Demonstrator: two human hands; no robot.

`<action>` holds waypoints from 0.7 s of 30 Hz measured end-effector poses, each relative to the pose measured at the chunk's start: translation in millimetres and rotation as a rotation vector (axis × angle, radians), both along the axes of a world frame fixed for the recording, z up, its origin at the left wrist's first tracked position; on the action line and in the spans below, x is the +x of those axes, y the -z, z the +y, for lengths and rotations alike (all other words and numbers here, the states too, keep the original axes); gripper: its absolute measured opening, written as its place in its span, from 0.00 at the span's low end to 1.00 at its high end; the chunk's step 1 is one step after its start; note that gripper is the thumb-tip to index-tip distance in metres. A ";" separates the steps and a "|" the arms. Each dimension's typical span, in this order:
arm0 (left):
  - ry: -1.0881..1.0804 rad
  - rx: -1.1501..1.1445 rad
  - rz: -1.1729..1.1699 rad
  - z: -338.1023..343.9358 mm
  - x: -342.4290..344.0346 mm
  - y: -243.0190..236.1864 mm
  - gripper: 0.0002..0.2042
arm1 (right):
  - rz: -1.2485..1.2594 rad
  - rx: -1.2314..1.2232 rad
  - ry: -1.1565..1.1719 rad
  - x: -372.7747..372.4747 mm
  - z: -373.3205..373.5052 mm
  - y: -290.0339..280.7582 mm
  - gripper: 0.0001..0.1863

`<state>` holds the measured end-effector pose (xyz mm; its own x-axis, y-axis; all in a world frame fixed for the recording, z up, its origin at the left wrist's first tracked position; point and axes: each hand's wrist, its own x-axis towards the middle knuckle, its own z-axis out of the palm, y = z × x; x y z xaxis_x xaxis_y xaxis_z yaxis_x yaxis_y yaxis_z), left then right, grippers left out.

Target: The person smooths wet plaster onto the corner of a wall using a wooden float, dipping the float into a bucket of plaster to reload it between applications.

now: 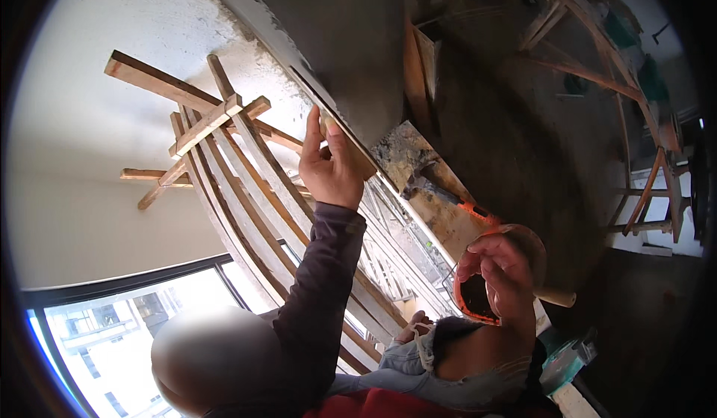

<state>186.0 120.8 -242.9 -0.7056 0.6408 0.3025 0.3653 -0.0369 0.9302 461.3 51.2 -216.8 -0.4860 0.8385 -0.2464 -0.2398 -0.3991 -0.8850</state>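
My left hand (332,165) is raised against the lower edge of a grey plastered face, in a dark sleeve. Its bent fingers and thumb grip a long thin strip (351,135) running along that edge. Lower right, my right hand (506,272) hovers over an orange bucket (478,316) with a dark inside, fingers loosely curled and nothing visible in them. A wooden handle (556,297) sticks out beside that hand; its other end is hidden. On a stained board (441,220) between my hands lies a tool with a dark head and an orange-and-black handle (476,210).
A rack of long wooden poles (246,171) with crosspieces (205,127) stands at left, before a pale wall (82,216) and a window (112,343). A timber frame (635,89) stands at far right. A green-and-white object (565,362) sits low, near my right arm.
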 end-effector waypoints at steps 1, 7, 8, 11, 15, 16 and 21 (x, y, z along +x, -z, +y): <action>0.010 0.030 0.001 5.0 -2.8 6.2 0.25 | -0.018 -0.006 0.000 -1.4 -0.3 2.1 0.15; 0.027 0.043 -0.023 28.0 -24.5 23.2 0.23 | -0.042 -0.013 0.078 5.0 1.3 10.1 0.13; -0.001 0.032 0.048 31.4 -32.7 21.7 0.23 | -0.036 -0.024 0.083 4.6 0.8 9.3 0.13; -0.001 0.002 0.070 53.8 -70.5 40.5 0.23 | -0.038 -0.049 0.127 9.1 -3.3 17.9 0.14; -0.026 -0.033 0.056 81.8 -116.9 54.3 0.21 | -0.046 -0.044 0.141 9.7 -5.6 19.7 0.13; -0.031 -0.075 0.079 92.0 -134.6 60.5 0.22 | -0.042 -0.035 0.137 9.6 -5.7 19.7 0.13; 0.016 -0.013 -0.157 117.8 -198.7 54.5 0.21 | -0.071 -0.046 0.100 4.4 -7.1 20.4 0.13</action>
<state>-12.6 238.6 -297.5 -0.7333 0.6555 0.1807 0.2144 -0.0292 0.9763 465.7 44.1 -237.2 -0.3803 0.8689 -0.3169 -0.2179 -0.4172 -0.8823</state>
